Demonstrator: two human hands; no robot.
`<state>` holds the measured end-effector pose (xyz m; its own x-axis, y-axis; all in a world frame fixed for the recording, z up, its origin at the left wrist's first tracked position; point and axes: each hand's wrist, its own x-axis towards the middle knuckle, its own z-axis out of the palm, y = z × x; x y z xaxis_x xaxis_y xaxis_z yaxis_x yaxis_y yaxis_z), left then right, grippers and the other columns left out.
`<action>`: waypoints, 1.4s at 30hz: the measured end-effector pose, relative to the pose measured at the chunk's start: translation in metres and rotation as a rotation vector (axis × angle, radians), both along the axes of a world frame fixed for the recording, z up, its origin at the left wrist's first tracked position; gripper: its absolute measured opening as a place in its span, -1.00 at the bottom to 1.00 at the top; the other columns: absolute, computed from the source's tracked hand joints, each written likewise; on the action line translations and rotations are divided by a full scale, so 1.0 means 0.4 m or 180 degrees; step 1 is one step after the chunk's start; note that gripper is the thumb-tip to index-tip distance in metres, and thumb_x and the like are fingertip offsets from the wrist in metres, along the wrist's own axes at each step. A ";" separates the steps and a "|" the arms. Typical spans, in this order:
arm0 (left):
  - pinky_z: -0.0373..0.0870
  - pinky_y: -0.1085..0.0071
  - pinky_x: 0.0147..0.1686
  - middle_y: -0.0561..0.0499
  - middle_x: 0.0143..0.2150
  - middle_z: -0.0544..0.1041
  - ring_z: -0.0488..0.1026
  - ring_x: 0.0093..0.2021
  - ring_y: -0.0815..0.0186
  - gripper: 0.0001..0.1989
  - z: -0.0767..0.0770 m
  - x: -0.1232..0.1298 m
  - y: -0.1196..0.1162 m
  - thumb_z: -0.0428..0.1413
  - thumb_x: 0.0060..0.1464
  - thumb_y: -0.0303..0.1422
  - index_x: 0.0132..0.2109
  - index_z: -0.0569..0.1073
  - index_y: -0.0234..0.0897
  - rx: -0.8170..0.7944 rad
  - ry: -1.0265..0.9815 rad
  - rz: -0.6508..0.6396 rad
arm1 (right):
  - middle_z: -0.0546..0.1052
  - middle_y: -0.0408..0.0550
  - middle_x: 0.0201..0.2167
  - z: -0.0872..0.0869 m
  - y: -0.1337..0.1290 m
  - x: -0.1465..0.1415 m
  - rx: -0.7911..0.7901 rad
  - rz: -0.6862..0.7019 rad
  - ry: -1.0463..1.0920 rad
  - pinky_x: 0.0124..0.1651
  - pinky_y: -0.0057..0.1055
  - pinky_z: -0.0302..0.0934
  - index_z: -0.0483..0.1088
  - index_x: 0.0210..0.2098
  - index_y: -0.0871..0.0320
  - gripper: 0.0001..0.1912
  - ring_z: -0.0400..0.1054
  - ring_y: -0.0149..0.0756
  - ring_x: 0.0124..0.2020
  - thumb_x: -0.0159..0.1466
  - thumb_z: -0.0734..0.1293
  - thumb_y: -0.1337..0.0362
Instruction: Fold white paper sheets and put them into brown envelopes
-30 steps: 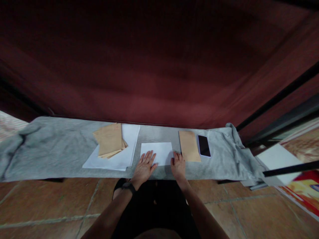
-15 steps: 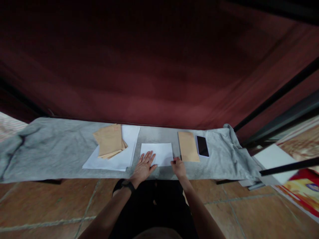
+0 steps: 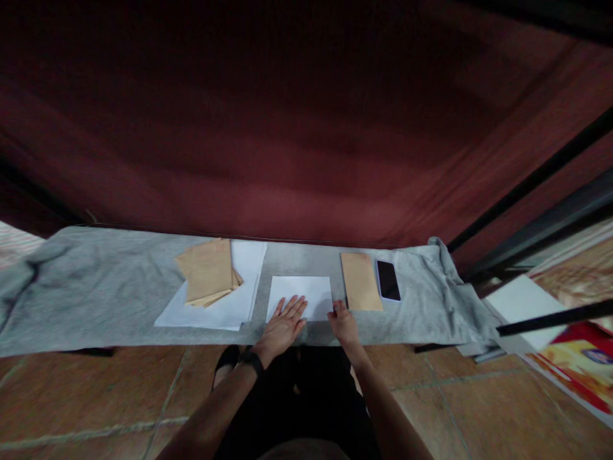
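A white sheet of paper (image 3: 306, 294) lies flat on the grey cloth in front of me, smaller than the sheets on the left; whether it is folded I cannot tell. My left hand (image 3: 283, 324) presses on its lower left part, palm down with fingers spread. At the paper's lower right corner, the curled fingers of my right hand (image 3: 343, 321) close on the edge; the fingertips are partly hidden. Just beyond the right hand lies a brown envelope (image 3: 361, 281).
A grey cloth (image 3: 119, 275) covers the narrow bench. On the left, several brown envelopes (image 3: 208, 271) rest on a stack of white paper (image 3: 239, 306). A phone (image 3: 388, 280) lies right of the single envelope. Behind rises a dark red panel (image 3: 297, 191); a black bar (image 3: 550, 321) crosses at right.
My left hand has slid a little to the right across the paper. The right hand stays at the paper's right edge. The view has shifted slightly.
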<state>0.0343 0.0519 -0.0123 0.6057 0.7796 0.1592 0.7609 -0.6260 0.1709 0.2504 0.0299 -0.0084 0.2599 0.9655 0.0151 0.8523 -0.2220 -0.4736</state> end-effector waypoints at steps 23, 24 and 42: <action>0.15 0.16 0.35 -0.12 0.38 0.25 0.17 0.38 0.20 -0.46 -0.012 -0.046 -0.071 -0.05 0.33 -0.20 0.37 0.18 -0.27 0.0237 -0.0293 -0.0684 | 0.16 -0.02 0.38 -0.032 0.212 -0.111 0.0549 0.2199 -0.0884 0.41 -0.16 -0.05 0.12 0.36 0.17 -0.50 0.05 -0.25 0.39 0.48 0.09 0.20; 0.14 0.15 0.36 -0.12 0.39 0.24 0.17 0.38 0.20 -0.46 -0.012 -0.046 -0.071 -0.04 0.33 -0.21 0.37 0.18 -0.27 0.0235 -0.0290 -0.0682 | 0.16 -0.02 0.38 -0.032 0.216 -0.112 0.0533 0.2147 -0.0909 0.41 -0.14 -0.05 0.11 0.37 0.16 -0.50 0.04 -0.24 0.39 0.48 0.09 0.19; 0.21 0.09 0.33 -0.11 0.32 0.35 0.26 0.33 0.24 -0.54 -0.005 -0.052 -0.095 -0.13 0.35 -0.34 0.35 0.22 -0.24 0.0103 -0.0612 -0.0455 | 0.15 -0.17 0.39 -0.033 -0.011 -0.048 0.0686 0.2456 -0.0891 0.45 -0.03 -0.27 0.02 0.39 -0.07 -0.49 0.04 -0.22 0.39 0.49 0.05 0.06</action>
<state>0.0133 0.0139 -0.0143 0.6658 0.6807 0.3056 0.6194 -0.7326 0.2822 0.2310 0.0254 -0.0215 -0.5111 0.8394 0.1848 0.8200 0.5407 -0.1878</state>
